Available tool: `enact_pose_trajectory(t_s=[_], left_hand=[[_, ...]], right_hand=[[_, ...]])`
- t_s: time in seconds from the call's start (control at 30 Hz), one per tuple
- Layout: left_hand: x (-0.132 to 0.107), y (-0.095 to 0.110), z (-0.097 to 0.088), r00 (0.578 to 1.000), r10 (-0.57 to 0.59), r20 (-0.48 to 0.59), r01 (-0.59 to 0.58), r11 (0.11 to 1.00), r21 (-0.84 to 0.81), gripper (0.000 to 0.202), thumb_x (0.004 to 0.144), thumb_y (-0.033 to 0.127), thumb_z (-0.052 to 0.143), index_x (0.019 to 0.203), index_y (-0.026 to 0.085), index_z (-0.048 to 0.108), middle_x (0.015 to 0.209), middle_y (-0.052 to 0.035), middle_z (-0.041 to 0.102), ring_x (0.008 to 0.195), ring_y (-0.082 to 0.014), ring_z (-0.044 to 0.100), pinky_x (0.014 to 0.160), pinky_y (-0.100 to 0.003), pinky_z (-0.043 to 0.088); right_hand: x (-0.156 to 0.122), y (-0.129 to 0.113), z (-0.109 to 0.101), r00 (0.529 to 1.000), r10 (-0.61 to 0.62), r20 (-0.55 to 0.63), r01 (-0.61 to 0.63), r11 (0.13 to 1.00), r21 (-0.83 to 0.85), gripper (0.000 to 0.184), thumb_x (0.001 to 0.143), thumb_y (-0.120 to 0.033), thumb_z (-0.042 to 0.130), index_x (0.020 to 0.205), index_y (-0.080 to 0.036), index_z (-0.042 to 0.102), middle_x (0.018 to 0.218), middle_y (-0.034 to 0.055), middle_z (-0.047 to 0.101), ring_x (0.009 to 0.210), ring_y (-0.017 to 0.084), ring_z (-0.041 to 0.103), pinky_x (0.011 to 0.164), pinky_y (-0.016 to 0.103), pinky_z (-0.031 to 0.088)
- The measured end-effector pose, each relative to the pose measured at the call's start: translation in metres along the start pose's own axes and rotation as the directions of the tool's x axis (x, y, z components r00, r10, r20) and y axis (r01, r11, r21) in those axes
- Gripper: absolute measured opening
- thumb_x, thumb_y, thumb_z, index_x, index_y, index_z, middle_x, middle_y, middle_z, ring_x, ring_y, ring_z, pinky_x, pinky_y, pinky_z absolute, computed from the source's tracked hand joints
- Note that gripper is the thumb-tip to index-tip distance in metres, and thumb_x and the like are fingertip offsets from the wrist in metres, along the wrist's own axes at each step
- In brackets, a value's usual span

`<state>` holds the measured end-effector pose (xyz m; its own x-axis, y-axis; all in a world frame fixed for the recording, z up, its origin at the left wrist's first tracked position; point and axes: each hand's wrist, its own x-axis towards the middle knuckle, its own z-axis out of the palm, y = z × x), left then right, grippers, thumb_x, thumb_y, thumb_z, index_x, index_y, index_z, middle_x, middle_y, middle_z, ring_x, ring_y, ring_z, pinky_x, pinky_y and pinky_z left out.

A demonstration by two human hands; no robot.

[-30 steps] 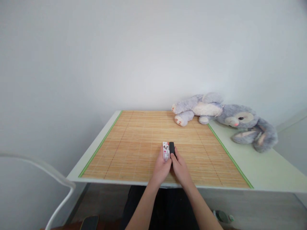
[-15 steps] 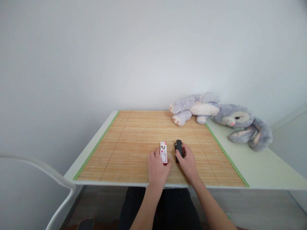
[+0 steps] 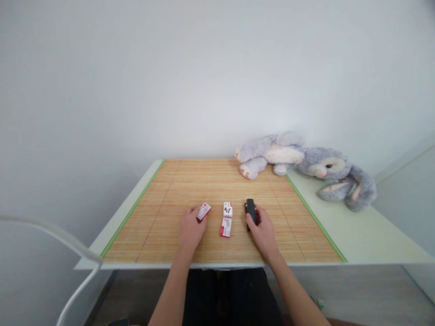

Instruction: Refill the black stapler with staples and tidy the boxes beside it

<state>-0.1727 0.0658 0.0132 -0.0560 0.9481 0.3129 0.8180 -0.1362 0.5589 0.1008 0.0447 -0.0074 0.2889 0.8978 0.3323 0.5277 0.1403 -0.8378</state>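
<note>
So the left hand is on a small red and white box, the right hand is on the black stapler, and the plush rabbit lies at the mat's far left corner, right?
Not quite: the head view shows the plush rabbit at the far right corner of the mat. The left hand with its small box and right hand on the black stapler are correct.

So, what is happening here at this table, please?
A person sits at a white table covered with a bamboo mat. The left hand touches a small red-and-white box. The right hand rests on a small black stapler-like object that lies on the mat. Between the hands lies a larger red-and-white cardboard packet, untouched. A grey plush rabbit lies at the far right, partly on the mat.
</note>
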Motion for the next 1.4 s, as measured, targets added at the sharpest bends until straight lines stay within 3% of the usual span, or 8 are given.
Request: enact_pose_trajectory(t_s=[0.1, 0.17, 0.3, 0.43, 0.63, 1.1, 1.27, 1.4], left_hand=[[0.007, -0.008, -0.001, 1.0, 0.005, -0.03, -0.005, 1.0, 0.013, 0.04, 0.089, 0.028, 0.066, 0.13, 0.027, 0.068, 0.118, -0.0076, 0.064, 0.111, -0.025, 0.059, 0.102, -0.042, 0.048], [-0.002, -0.007, -0.005, 0.998, -0.01, -0.064, 0.012, 0.999, 0.03, 0.043, 0.091, 0.032, 0.065, 0.134, 0.027, 0.065, 0.119, -0.0078, 0.062, 0.112, -0.0254, 0.059, 0.102, -0.042, 0.047], [-0.045, 0.003, -0.016, 0.992, -0.079, -0.098, 0.09, 0.989, 0.114, 0.053, 0.096, 0.041, 0.058, 0.147, 0.028, 0.053, 0.115, -0.0081, 0.059, 0.11, -0.0263, 0.058, 0.099, -0.042, 0.047], [-0.079, 0.017, -0.018, 0.984, -0.168, -0.062, 0.178, 0.952, 0.249, 0.049, 0.099, 0.045, 0.052, 0.145, 0.028, 0.054, 0.111, -0.0086, 0.059, 0.107, -0.0279, 0.058, 0.094, -0.043, 0.044], [-0.066, 0.027, -0.008, 0.977, -0.203, -0.071, 0.215, 0.92, 0.327, 0.046, 0.1, 0.044, 0.05, 0.142, 0.029, 0.057, 0.111, -0.0097, 0.06, 0.108, -0.0286, 0.057, 0.091, -0.041, 0.04], [-0.043, 0.015, -0.003, 0.981, -0.171, -0.092, 0.193, 0.908, 0.371, 0.047, 0.102, 0.048, 0.045, 0.143, 0.029, 0.055, 0.115, -0.0101, 0.058, 0.111, -0.0289, 0.055, 0.093, -0.042, 0.039], [-0.059, 0.013, -0.014, 0.981, -0.165, -0.102, 0.192, 0.904, 0.382, 0.05, 0.1, 0.053, 0.047, 0.144, 0.03, 0.056, 0.118, -0.0111, 0.058, 0.111, -0.0296, 0.054, 0.095, -0.044, 0.04], [-0.077, 0.035, -0.019, 0.987, -0.081, -0.142, 0.12, 0.948, 0.296, 0.05, 0.101, 0.045, 0.05, 0.149, 0.031, 0.052, 0.137, -0.0129, 0.054, 0.122, -0.0316, 0.05, 0.104, -0.049, 0.038]], right_hand=[[0.0, 0.002, 0.0, 1.0, 0.007, -0.004, -0.007, 1.0, -0.001, 0.049, 0.092, -0.048, 0.059, 0.134, -0.022, 0.061, 0.11, 0.0101, 0.069, 0.091, 0.026, 0.064, 0.082, 0.042, 0.054], [0.0, 0.003, 0.0, 1.0, 0.013, -0.002, -0.013, 1.0, 0.001, 0.05, 0.092, -0.049, 0.059, 0.135, -0.022, 0.061, 0.11, 0.0099, 0.069, 0.089, 0.026, 0.063, 0.081, 0.042, 0.054], [0.0, 0.004, 0.0, 1.0, 0.023, 0.006, -0.023, 1.0, 0.009, 0.052, 0.092, -0.051, 0.06, 0.135, -0.021, 0.06, 0.11, 0.0099, 0.069, 0.089, 0.026, 0.064, 0.081, 0.042, 0.054], [0.0, 0.005, 0.0, 1.0, 0.025, 0.0, -0.025, 1.0, 0.015, 0.052, 0.092, -0.052, 0.06, 0.134, -0.022, 0.061, 0.111, 0.0101, 0.07, 0.092, 0.026, 0.064, 0.084, 0.042, 0.054], [0.0, 0.006, 0.0, 1.0, 0.023, 0.003, -0.023, 1.0, 0.009, 0.052, 0.092, -0.052, 0.06, 0.134, -0.022, 0.061, 0.11, 0.0101, 0.07, 0.091, 0.026, 0.065, 0.083, 0.042, 0.054], [0.001, 0.004, 0.0, 1.0, 0.03, 0.002, -0.03, 0.999, 0.02, 0.052, 0.091, -0.053, 0.06, 0.133, -0.022, 0.062, 0.112, 0.0111, 0.07, 0.093, 0.028, 0.065, 0.086, 0.045, 0.055], [0.001, 0.005, 0.001, 0.999, 0.038, 0.0, -0.038, 0.999, 0.031, 0.052, 0.091, -0.052, 0.061, 0.133, -0.022, 0.062, 0.111, 0.0104, 0.07, 0.092, 0.027, 0.065, 0.085, 0.044, 0.055], [0.0, 0.005, 0.001, 0.999, 0.041, 0.009, -0.042, 0.999, 0.035, 0.056, 0.09, -0.053, 0.062, 0.136, -0.021, 0.06, 0.108, 0.0092, 0.07, 0.089, 0.026, 0.064, 0.083, 0.044, 0.055]])
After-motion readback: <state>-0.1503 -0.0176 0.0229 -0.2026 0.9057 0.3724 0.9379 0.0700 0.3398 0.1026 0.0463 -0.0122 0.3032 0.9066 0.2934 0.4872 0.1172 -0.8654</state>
